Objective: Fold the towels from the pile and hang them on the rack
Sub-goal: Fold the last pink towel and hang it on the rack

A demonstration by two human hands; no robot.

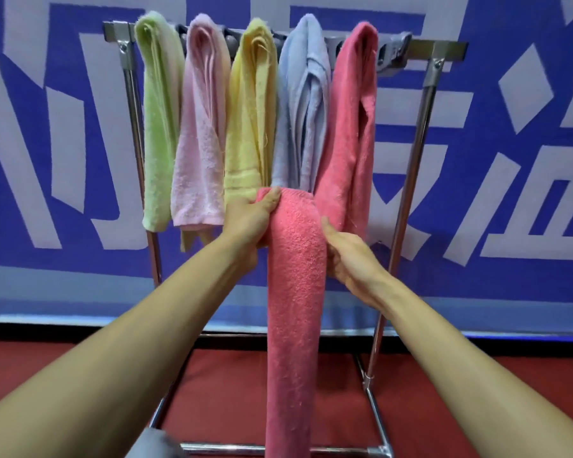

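Observation:
A long folded coral-pink towel (295, 292) hangs down in front of me. My left hand (252, 219) grips its top fold with the thumb over the upper edge. My right hand (348, 252) holds the towel's right side just below the fold, its fingers behind the cloth. Behind it stands the metal rack (444, 47), its top bar carrying several folded towels: green (159, 110), pale pink (202, 127), yellow (252, 110), light blue (305, 110) and a second coral-pink one (351, 127).
A blue and white banner wall (510, 160) is close behind the rack. The rack's right upright (411, 180) and its base bars (374, 408) stand on a red floor. A grey thing shows at the bottom edge (153, 444).

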